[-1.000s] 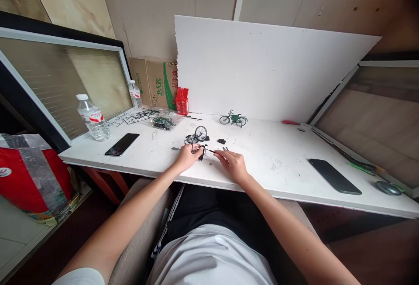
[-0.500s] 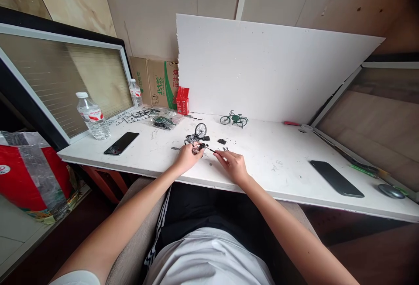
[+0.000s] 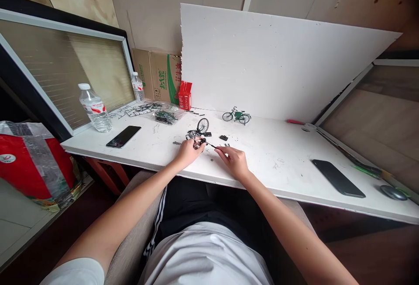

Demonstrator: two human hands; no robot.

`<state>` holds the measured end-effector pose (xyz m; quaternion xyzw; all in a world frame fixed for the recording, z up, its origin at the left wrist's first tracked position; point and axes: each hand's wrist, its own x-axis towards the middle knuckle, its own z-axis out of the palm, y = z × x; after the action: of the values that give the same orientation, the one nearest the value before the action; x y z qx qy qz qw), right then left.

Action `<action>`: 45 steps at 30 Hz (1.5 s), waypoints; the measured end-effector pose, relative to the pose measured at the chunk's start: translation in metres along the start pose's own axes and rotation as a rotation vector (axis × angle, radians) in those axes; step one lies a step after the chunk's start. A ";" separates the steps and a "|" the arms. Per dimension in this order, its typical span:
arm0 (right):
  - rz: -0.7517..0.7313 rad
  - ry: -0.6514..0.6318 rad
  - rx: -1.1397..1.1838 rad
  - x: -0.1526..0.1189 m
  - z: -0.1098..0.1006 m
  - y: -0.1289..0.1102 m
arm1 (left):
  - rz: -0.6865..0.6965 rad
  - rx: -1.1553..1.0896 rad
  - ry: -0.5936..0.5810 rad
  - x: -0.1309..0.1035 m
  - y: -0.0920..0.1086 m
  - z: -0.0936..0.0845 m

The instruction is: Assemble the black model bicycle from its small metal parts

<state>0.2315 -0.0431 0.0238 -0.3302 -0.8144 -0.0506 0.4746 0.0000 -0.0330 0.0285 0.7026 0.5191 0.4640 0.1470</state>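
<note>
Evidently both hands are nearly closed in fine pinches. The left hand [image 3: 189, 152] grips a small black model-bicycle assembly [image 3: 197, 142] between thumb and fingers, just above or against the near part of the white surface [image 3: 271, 167]; which of the two, I cannot tell. The right hand [image 3: 235, 159] pinches a slim screwdriver-like tool [image 3: 212, 145] by its dark handle, the thin shaft pointing left at the piece in the other hand; whether the tip touches it is too small to tell. Just beyond the left hand, a spoked wheel [image 3: 203, 125] stands upright, though its joining to the held assembly is unclear. Near the right hand's fingertips lies a small black block [image 3: 224, 137]. Farther back, a green model bicycle [image 3: 236, 115] stands upright before a white board [image 3: 262, 62].
</note>
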 end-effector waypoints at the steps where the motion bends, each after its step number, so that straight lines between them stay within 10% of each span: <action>1: 0.003 -0.004 -0.006 0.000 0.000 0.001 | 0.005 0.009 -0.001 0.000 0.000 0.000; 45: 0.001 0.007 0.053 0.001 0.000 -0.003 | -0.009 -0.001 0.095 -0.003 0.004 0.000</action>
<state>0.2293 -0.0450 0.0259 -0.3175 -0.8136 -0.0298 0.4861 0.0026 -0.0370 0.0298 0.6775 0.5282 0.4965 0.1247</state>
